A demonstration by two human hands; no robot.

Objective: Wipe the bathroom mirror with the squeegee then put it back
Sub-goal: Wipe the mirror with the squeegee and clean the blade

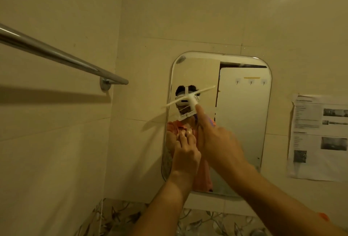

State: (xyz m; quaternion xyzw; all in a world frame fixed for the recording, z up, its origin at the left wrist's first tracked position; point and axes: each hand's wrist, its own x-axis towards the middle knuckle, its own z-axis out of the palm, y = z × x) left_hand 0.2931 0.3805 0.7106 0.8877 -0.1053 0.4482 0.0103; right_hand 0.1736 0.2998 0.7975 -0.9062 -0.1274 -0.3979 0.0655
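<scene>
Head view: right grip [216, 141] clasps the squeegee [188, 97] before the mirror [243, 122]; left grip [185, 153], open, seemingly touches the glass. So tilted, the squeegee may leave streaks.

Noted: squeegee [191, 100] white; wall tiles [56, 160] cream; border tiles [116, 217] at six o'clock, grey leaf pattern; towel rail [56, 55] at nine o'clock, silver.

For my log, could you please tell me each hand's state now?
Left hand: open, touching the rounded wall mirror.
Right hand: holding the white-bladed squeegee.
</scene>
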